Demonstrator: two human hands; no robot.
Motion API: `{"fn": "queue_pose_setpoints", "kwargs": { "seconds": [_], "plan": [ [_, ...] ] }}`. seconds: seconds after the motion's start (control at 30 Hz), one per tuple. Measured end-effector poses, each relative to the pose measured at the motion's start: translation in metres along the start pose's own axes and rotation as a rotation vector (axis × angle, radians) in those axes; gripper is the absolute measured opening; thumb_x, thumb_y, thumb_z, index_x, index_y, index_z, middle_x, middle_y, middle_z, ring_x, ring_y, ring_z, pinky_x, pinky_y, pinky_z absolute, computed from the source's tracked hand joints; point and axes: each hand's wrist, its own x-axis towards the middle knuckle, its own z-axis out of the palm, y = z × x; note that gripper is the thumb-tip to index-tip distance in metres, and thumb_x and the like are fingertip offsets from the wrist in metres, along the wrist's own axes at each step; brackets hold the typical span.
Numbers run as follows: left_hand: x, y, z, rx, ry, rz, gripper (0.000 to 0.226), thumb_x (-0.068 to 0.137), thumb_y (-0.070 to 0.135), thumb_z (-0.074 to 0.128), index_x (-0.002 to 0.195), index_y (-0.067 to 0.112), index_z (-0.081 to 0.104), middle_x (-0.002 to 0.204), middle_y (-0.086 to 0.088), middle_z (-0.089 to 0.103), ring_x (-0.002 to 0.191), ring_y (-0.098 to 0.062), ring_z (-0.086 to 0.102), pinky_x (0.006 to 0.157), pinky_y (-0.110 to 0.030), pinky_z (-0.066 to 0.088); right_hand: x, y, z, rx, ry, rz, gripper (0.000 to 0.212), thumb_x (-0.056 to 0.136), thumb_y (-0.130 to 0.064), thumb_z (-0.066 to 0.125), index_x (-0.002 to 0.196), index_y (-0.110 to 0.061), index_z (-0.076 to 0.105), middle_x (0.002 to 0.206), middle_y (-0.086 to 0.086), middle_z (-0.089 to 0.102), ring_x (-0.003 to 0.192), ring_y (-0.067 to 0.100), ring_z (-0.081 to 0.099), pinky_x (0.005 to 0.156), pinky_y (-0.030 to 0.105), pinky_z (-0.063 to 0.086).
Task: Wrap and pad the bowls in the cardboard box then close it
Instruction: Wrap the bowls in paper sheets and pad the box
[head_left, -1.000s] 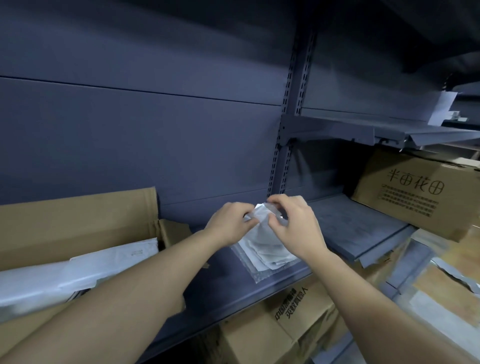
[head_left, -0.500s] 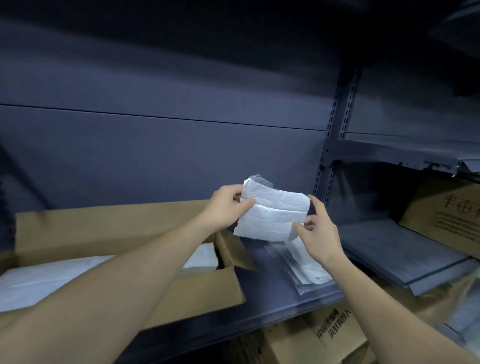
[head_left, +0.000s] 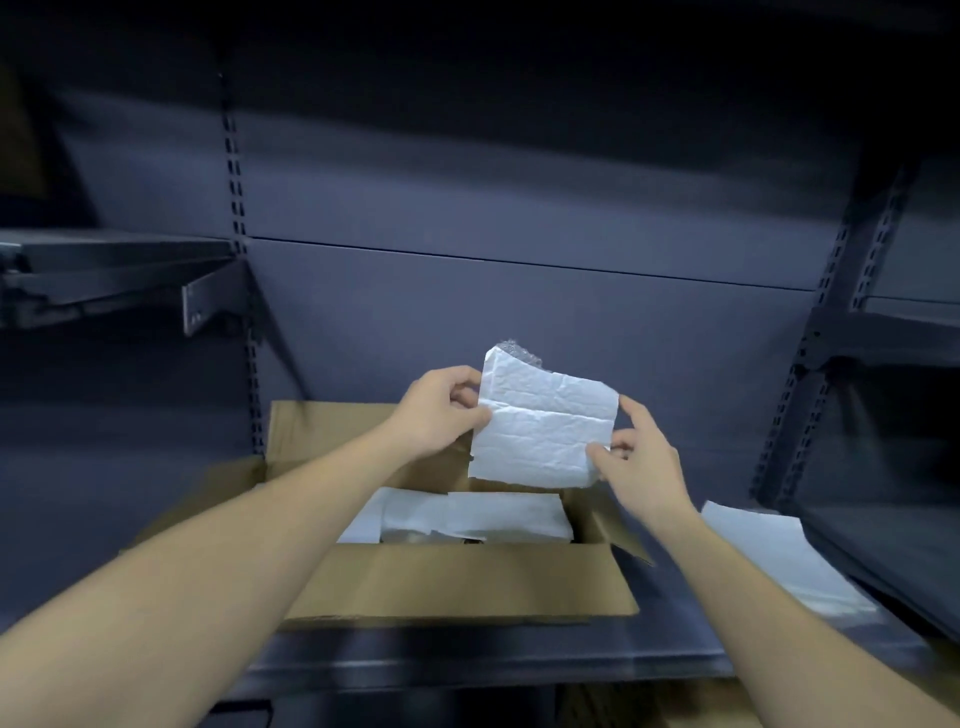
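Note:
An open cardboard box (head_left: 457, 582) stands on the dark shelf, its flaps spread outward. Inside lie white padding sheets (head_left: 467, 514) that cover what is below; no bowl shows. Above the box's far right part I hold a creased white foam sheet (head_left: 540, 431) with a bit of bubble wrap behind its top edge. My left hand (head_left: 441, 410) pinches the sheet's left edge. My right hand (head_left: 639, 462) pinches its lower right corner.
A stack of white sheets in clear plastic (head_left: 769, 551) lies on the shelf to the right of the box. A dark shelf board (head_left: 893, 545) slants at far right. A bracketed shelf (head_left: 114, 280) juts out upper left. Upright slotted posts frame the bay.
The sheet was lifted off the stack on the right and carried left; it now hangs over the box. My view swung left, so the box is now centred.

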Motion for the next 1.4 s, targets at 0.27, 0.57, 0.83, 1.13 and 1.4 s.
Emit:
{"fn": "queue_pose_setpoints", "kwargs": {
  "seconds": [0.27, 0.57, 0.83, 1.13, 1.4],
  "plan": [
    [-0.045, -0.022, -0.051, 0.042, 0.099, -0.12, 0.021, 0.082, 0.011, 0.072, 0.098, 0.025, 0.069, 0.084, 0.002, 0.073, 0.07, -0.007, 0.06, 0.082, -0.024, 0.05, -0.008, -0.03, 0.056, 0.021, -0.181, -0.042, 0.064, 0.086, -0.012, 0.06, 0.14, -0.036, 0.036, 0.073, 0.003, 0.067, 0.076, 0.016, 0.064, 0.065, 0.021, 0.048],
    [-0.073, -0.054, -0.07, 0.09, -0.037, -0.25, 0.044, 0.082, 0.008, 0.075, 0.12, 0.025, 0.061, 0.082, -0.009, 0.071, 0.074, -0.015, 0.069, 0.082, -0.024, 0.054, -0.027, -0.014, 0.093, -0.099, -0.428, 0.041, 0.096, 0.08, -0.014, 0.066, 0.153, -0.034, 0.007, 0.077, 0.012, 0.068, 0.072, 0.019, 0.064, 0.076, 0.035, 0.056],
    [-0.076, -0.073, -0.071, 0.11, -0.199, -0.335, 0.073, 0.081, 0.006, 0.075, 0.144, 0.02, 0.041, 0.07, 0.001, 0.067, 0.063, -0.009, 0.063, 0.071, -0.025, 0.054, -0.026, -0.019, 0.087, -0.114, -0.64, 0.12, 0.097, 0.077, -0.011, 0.067, 0.153, -0.033, 0.01, 0.067, 0.001, 0.06, 0.058, 0.01, 0.054, 0.058, 0.015, 0.046],
    [-0.076, -0.094, -0.068, 0.183, -0.255, -0.393, 0.075, 0.081, 0.011, 0.076, 0.146, 0.023, 0.039, 0.072, 0.008, 0.066, 0.057, -0.005, 0.058, 0.055, -0.018, 0.047, -0.016, -0.019, 0.11, -0.116, -0.655, 0.196, 0.073, 0.078, -0.023, 0.072, 0.142, -0.026, 0.037, 0.104, 0.006, 0.067, 0.073, 0.017, 0.063, 0.073, 0.03, 0.053],
    [-0.072, -0.103, -0.069, 0.365, -0.374, -0.378, 0.083, 0.082, 0.021, 0.074, 0.15, 0.036, 0.029, 0.089, 0.004, 0.072, 0.076, -0.002, 0.064, 0.059, -0.011, 0.035, -0.013, -0.011, 0.128, -0.278, -0.718, 0.12, 0.063, 0.077, -0.026, 0.077, 0.135, -0.027, 0.051, 0.092, -0.01, 0.056, 0.083, 0.005, 0.055, 0.082, 0.024, 0.048]
  ]
}}
